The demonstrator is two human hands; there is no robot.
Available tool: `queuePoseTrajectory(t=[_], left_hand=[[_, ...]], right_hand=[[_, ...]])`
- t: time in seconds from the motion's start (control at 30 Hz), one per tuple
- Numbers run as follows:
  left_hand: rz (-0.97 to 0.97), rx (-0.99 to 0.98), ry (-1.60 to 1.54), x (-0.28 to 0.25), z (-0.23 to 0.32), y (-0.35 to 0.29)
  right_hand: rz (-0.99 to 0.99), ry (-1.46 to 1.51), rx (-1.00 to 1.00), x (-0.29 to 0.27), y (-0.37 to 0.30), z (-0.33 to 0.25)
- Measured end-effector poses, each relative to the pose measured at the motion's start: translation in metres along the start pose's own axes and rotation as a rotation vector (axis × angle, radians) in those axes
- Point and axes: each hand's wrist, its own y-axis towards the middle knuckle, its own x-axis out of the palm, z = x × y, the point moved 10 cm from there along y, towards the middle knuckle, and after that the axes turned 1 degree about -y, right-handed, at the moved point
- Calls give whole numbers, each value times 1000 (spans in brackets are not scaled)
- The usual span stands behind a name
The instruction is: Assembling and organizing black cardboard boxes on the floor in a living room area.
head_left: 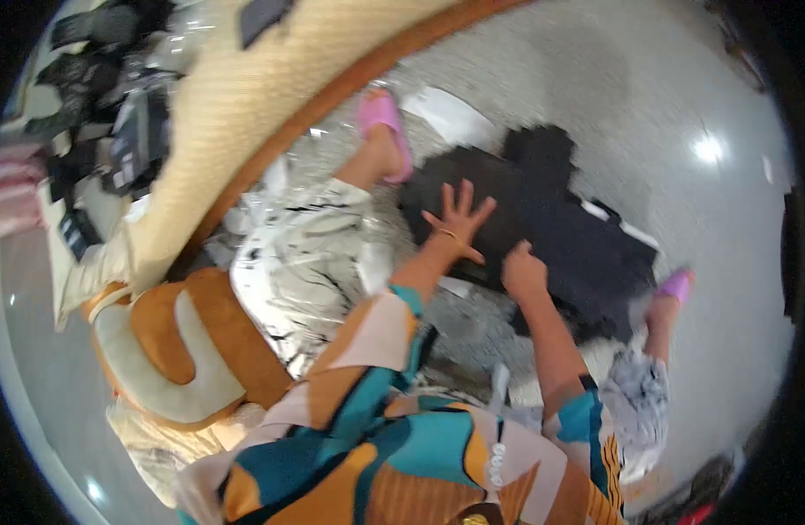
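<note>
A pile of dark cloth pieces (551,192), black to dark navy with uneven edges, lies on the floor between my legs. My left hand (459,223) rests flat on the black cloth (485,179), its fingers spread wide. Just to the right, my right hand (525,269) is closed, with its curled fingers against the same cloth. The exact fold between those fingers is hidden. Slips of white (595,210) show at the edge of the navy part of the pile.
A white sheet (446,114) lies beyond the pile, near my pink slipper (383,118). To the left stands a cream mattress (245,96) on a wooden frame (332,92), with black packages (140,131) past it. A brown and white cushion (192,346) sits beside my left leg. Grey floor (630,79) extends ahead.
</note>
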Motion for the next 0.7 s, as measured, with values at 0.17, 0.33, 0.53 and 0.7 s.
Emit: queuePoseTrajectory(t=[0.17, 0.33, 0.53, 0.7], left_hand=[[-71, 22, -14, 6, 24, -8], [-266, -84, 10, 8, 5, -3], [66, 25, -117, -65, 2, -17], [557, 314, -995, -248, -79, -76]], right_hand=[[-98, -207, 31, 18, -6, 7], [-255, -208, 184, 7, -13, 5], [139, -60, 107, -47, -54, -4], [263, 66, -48, -46, -86, -17]])
